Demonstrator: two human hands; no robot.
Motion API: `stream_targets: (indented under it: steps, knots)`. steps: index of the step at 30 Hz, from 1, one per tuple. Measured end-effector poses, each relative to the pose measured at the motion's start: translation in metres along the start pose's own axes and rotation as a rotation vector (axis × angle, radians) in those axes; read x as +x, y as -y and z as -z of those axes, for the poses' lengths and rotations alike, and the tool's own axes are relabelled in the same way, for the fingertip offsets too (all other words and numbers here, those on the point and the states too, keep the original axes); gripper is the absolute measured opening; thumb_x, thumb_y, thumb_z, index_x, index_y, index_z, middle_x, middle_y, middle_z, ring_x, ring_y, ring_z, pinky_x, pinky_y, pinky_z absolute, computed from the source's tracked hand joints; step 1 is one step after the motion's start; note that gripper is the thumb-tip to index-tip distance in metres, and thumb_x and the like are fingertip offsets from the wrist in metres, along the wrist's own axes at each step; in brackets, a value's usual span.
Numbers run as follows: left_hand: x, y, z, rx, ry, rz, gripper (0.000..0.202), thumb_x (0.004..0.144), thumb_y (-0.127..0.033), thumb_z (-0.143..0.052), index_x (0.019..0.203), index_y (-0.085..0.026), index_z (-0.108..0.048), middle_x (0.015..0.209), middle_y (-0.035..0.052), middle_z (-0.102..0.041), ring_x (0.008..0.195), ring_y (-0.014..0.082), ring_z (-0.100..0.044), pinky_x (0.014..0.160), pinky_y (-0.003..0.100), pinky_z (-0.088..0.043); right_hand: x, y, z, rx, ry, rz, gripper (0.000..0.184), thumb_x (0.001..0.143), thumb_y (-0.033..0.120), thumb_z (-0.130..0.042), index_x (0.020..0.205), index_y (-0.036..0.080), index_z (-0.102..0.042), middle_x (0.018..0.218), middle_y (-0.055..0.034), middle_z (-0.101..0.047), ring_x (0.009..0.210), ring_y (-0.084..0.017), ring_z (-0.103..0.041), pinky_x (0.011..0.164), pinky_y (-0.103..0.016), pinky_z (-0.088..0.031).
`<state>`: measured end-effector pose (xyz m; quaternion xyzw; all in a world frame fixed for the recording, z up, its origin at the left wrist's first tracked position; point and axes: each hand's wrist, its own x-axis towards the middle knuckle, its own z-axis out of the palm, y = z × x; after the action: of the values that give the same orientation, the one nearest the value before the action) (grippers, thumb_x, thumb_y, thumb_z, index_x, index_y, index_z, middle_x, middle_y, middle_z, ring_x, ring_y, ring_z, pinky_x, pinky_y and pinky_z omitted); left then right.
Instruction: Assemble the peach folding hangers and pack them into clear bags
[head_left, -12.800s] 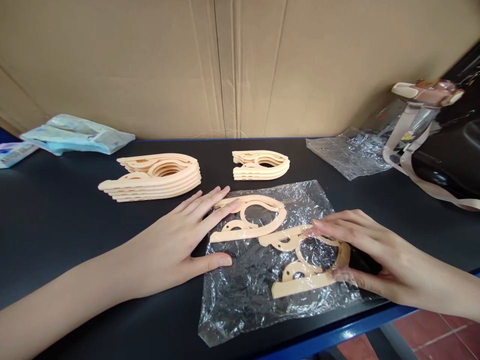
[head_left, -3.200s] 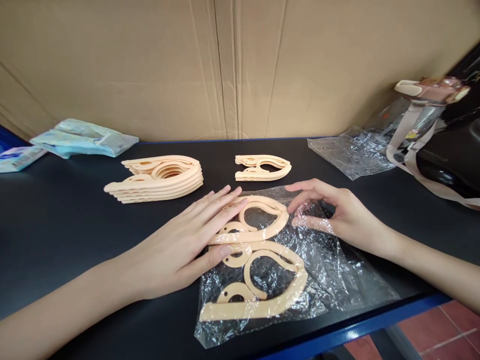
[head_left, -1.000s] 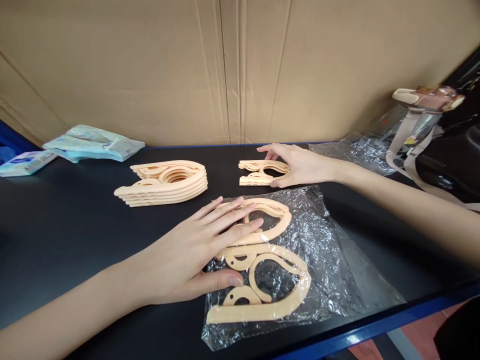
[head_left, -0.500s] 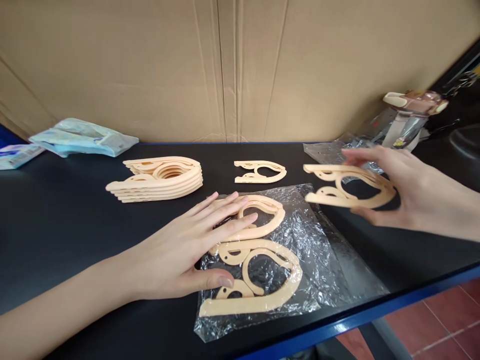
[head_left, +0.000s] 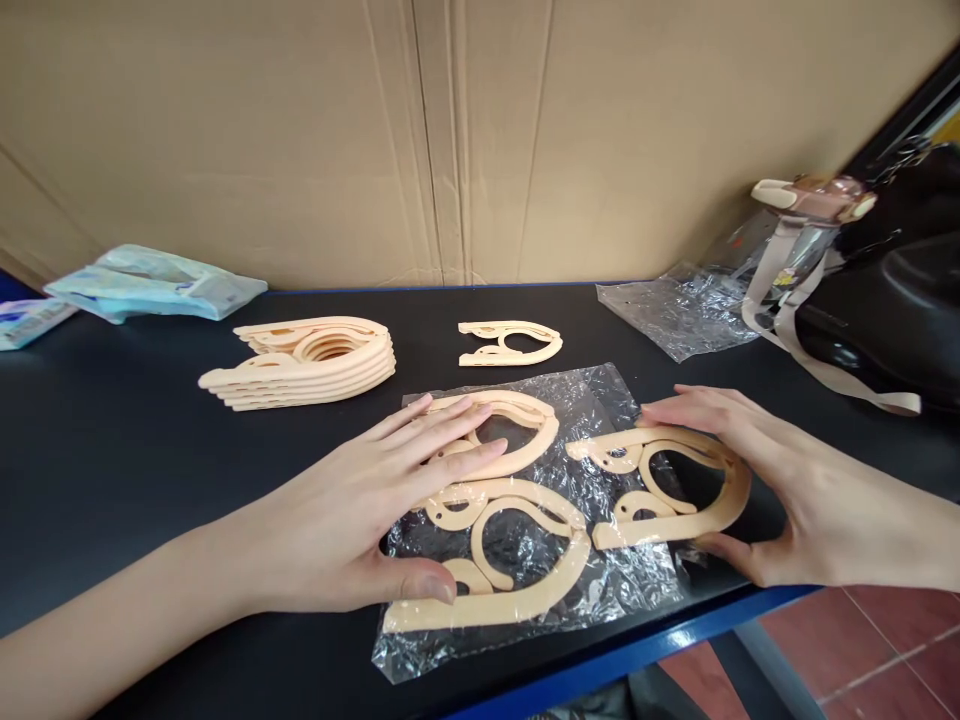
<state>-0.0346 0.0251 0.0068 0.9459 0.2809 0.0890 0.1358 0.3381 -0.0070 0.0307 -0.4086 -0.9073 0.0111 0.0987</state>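
My left hand lies flat with fingers stretched out, pressing on a clear plastic bag. Two beige folding hangers, an upper hanger and a lower hanger, are side by side in the bag, partly under my fingers. Between thumb and fingers, my right hand grips another folded hanger by its rounded end. Its arm tips point left, over the right part of the bag; whether they are inside it, I cannot tell.
Behind my left hand is a stack of folded hangers, with a single hanger to its right. Farther back are a pale blue packet, another clear bag and a strapped bottle. The table's blue edge runs in front.
My right hand has brought its hanger down and toward me, from beyond the bag's far right corner to its right part. My left hand stays flat on the bag.
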Motion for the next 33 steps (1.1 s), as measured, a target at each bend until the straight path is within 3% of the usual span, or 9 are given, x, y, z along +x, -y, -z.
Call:
stream_targets:
  steps: [4,9,14,24,28,33]
  knots:
    - [0.0,-0.001,-0.001,0.0,-0.004,0.009,0.085,0.085,-0.081,-0.04,0.156,-0.039,-0.02,0.165,-0.0023,-0.018,0.152,0.0271,-0.015,0.125,0.046,-0.006,0.002,-0.003,0.003,0.024,0.023,-0.013,0.088,0.073,0.039,-0.071,0.148,0.034,-0.026,0.139,-0.0091,-0.054,0.13,-0.032,-0.052,0.104,-0.048,-0.052]
    - [0.001,0.0,0.001,0.01,0.004,-0.006,0.088,0.083,-0.08,-0.047,0.156,-0.039,-0.02,0.166,-0.0013,-0.017,0.152,0.0283,-0.017,0.125,0.047,-0.007,0.012,-0.008,0.019,0.092,0.033,-0.031,0.086,0.072,0.04,-0.074,0.146,0.037,-0.03,0.134,-0.0027,-0.059,0.115,-0.024,-0.065,0.1,-0.032,-0.055]
    - [0.002,0.002,0.002,0.011,0.029,-0.034,0.093,0.081,-0.076,-0.057,0.157,-0.036,-0.019,0.166,0.0009,-0.017,0.152,0.0303,-0.015,0.125,0.048,-0.009,0.019,-0.014,0.025,0.117,0.071,-0.063,0.083,0.07,0.038,-0.077,0.142,0.038,-0.036,0.133,0.0009,-0.062,0.116,-0.023,-0.066,0.102,-0.03,-0.054]
    - [0.002,-0.001,0.002,0.011,0.008,-0.004,0.093,0.08,-0.077,-0.056,0.156,-0.036,-0.021,0.165,0.0004,-0.018,0.152,0.0294,-0.016,0.125,0.048,-0.009,0.023,0.004,0.009,0.216,0.169,0.015,0.087,0.071,0.036,-0.077,0.145,0.038,-0.031,0.137,0.0001,-0.059,0.119,-0.022,-0.064,0.098,-0.028,-0.054]
    - [0.002,0.0,0.003,0.011,0.058,-0.014,0.097,0.079,-0.076,-0.06,0.157,-0.036,-0.018,0.166,0.0018,-0.016,0.152,0.0321,-0.015,0.124,0.052,-0.01,0.027,0.013,-0.004,0.33,0.142,0.052,0.081,0.076,0.038,-0.077,0.145,0.034,-0.036,0.136,-0.0033,-0.059,0.121,-0.023,-0.062,0.097,-0.029,-0.055]
    - [0.0,-0.001,0.0,0.027,0.001,0.003,0.101,0.076,-0.077,-0.062,0.157,-0.031,-0.021,0.165,0.0041,-0.017,0.151,0.032,-0.016,0.125,0.05,-0.008,0.028,0.021,-0.012,0.445,0.12,0.017,0.079,0.079,0.041,-0.078,0.147,0.03,-0.04,0.133,-0.0063,-0.063,0.12,-0.025,-0.062,0.096,-0.031,-0.055]
